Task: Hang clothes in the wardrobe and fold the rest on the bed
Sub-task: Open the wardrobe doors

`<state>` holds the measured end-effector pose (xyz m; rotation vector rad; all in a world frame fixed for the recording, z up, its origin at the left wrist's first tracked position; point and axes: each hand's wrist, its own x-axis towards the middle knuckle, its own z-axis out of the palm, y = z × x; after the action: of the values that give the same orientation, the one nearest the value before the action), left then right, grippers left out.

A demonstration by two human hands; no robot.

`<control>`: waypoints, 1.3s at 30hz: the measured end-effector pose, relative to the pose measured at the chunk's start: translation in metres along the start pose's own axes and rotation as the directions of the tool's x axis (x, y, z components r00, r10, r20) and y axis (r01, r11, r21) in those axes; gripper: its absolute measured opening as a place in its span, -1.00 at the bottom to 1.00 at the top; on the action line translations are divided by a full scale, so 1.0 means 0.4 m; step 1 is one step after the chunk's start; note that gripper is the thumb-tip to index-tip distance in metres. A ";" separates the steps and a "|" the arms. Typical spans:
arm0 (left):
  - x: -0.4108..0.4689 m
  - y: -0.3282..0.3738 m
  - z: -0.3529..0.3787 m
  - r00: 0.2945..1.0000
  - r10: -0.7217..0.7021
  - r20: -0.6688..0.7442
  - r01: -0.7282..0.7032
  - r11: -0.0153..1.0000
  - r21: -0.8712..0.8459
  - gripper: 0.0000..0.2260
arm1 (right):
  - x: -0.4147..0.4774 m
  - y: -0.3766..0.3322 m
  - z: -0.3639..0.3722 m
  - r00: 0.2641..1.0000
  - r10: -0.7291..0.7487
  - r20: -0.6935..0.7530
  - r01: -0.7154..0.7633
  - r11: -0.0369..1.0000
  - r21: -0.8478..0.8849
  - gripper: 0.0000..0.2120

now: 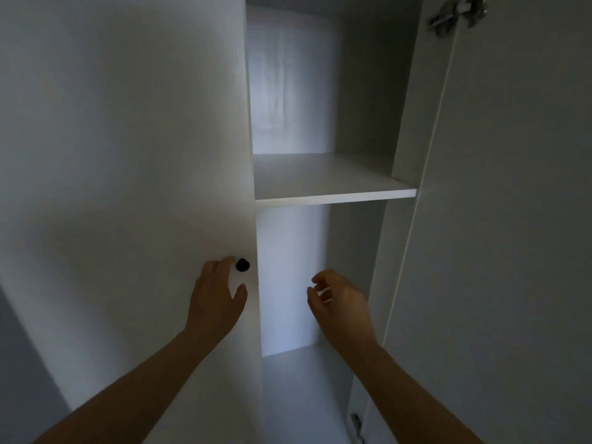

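Note:
A white wardrobe stands right in front of me, its right door (499, 219) swung open and its left door (128, 155) closed. My left hand (216, 296) lies against the left door with relaxed fingers, its fingertips just left of a small black knob (242, 265). My right hand (339, 299) hovers in the open compartment with loosely curled fingers and holds nothing. A white shelf (333, 184) crosses the compartment above both hands. No clothes are in view.
A metal hinge (458, 12) sits at the top of the right door, and another hinge (357, 424) shows near the bottom. The lower shelf board (304, 395) lies below my right forearm.

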<state>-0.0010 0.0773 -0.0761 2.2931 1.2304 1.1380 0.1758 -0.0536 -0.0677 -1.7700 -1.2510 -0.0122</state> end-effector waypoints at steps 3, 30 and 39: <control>0.023 0.007 0.020 0.999 0.017 -0.027 -0.017 1.000 -0.021 -0.59 | 0.040 0.002 0.016 0.999 -0.024 0.035 0.023 1.000 0.016 -0.88; -0.200 0.125 -0.065 0.958 -0.075 -0.276 0.092 0.995 0.048 -0.87 | 0.211 -0.167 0.021 0.735 -0.583 0.346 0.246 0.704 0.666 -0.81; -0.311 0.125 -0.143 0.943 -0.185 -0.275 0.176 0.983 -0.059 -0.82 | 0.102 -0.219 0.003 0.785 -0.559 0.269 0.262 0.692 0.673 -0.84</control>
<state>-0.0559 -0.0577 -0.0733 1.9937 1.4752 1.4369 0.1300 -0.0194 0.0102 -0.9010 -1.7484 0.5223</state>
